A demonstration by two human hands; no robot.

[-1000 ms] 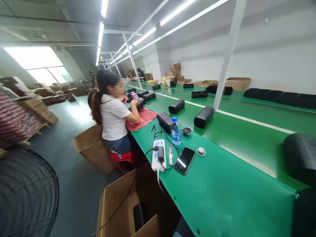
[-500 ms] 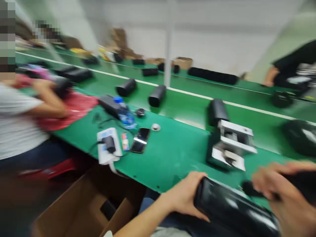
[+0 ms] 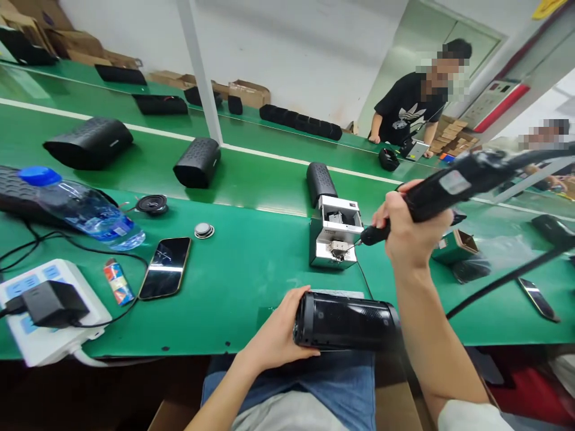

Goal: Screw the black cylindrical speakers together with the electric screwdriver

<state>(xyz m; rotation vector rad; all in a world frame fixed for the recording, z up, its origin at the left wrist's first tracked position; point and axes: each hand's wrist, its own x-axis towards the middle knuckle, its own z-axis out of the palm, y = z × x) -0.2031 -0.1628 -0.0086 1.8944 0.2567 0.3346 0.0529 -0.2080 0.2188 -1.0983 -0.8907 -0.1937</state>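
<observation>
My left hand is closed around the left end of a glossy black speaker, which lies sideways at the table's front edge, above my lap. My right hand is wrapped around a black electric screwdriver, raised and tilted, its cable running off to the right. The screwdriver's tip points left and down at the front of a white and grey screw feeder. Whether the bit touches a screw there, I cannot make out.
A phone, a lighter-like colourful packet, a water bottle and a power strip lie to the left. Black speakers stand on the green bench behind. A co-worker in a black shirt stands across it.
My view has swung right and steadied. My right hand with the screwdriver now reaches to the screw feeder; the speaker stays in my left hand.
</observation>
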